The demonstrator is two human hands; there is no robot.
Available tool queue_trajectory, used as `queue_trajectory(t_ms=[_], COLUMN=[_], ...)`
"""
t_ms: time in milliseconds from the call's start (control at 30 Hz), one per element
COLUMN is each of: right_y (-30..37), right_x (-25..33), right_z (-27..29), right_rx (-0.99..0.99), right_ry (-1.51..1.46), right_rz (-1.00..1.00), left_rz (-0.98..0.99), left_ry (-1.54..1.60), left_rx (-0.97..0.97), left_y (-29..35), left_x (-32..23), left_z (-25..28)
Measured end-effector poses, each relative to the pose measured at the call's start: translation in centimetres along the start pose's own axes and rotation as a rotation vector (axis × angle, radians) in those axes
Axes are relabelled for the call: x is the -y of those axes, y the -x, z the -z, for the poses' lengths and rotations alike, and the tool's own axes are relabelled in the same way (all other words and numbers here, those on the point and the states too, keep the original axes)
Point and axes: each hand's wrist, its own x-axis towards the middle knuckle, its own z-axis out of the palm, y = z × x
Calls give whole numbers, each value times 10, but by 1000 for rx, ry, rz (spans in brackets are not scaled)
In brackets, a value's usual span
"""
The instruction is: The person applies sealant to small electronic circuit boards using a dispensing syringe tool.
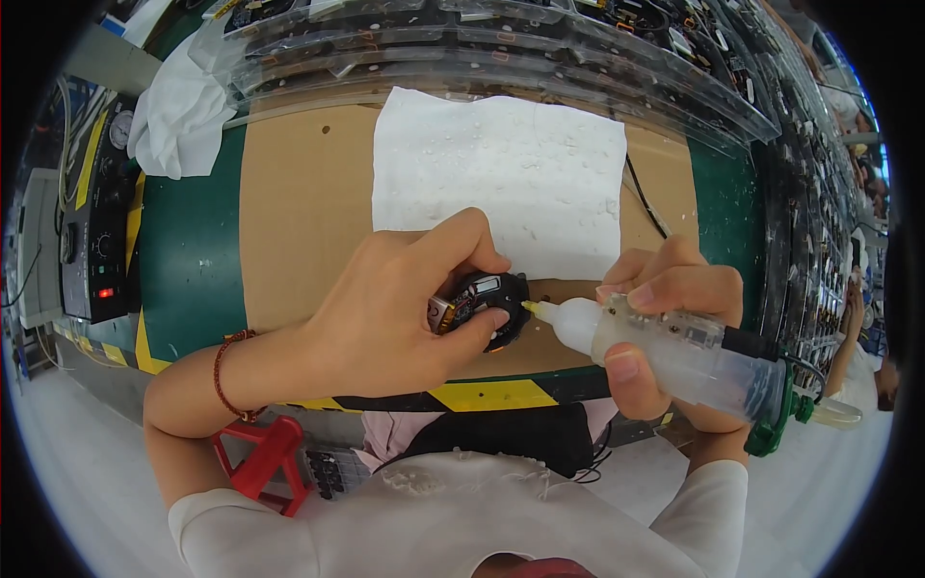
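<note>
Between the thumb and fingers of my left hand point(400, 299) is a small round black electronic part point(489, 306), with a light rectangle and a coppery piece on it. My right hand point(665, 299) is wrapped around a clear dispensing syringe point(689, 361) with a white front and a green rear cap. Its yellow tip point(532, 307) points left and meets, or nearly meets, the right edge of the black part; actual contact is too fine to tell. Beneath and beyond both hands lies a white cloth point(496, 173) dotted with small clear blobs.
Stacked clear trays point(501, 63) of dark parts line the back, and more stacks rise at the right. A black controller box point(101, 217) with a gauge and red light stands left, near a crumpled white cloth point(183, 111). A red stool point(265, 462) sits below the striped table edge.
</note>
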Motion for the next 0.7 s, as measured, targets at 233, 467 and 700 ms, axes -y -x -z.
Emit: queue_trajectory(t_ms=[233,467,700], right_y=[3,3,4], right_x=[7,10,9], right_z=[2,1,1], right_rx=[83,66,33], right_ry=[2,20,38], right_rz=[-194,-204,-213], left_rz=[52,-31,65], left_ry=[-11,-17,38], left_rx=[12,-2,-6], left_y=[0,0,1], left_x=[-3,1,-2], left_z=[2,0,0])
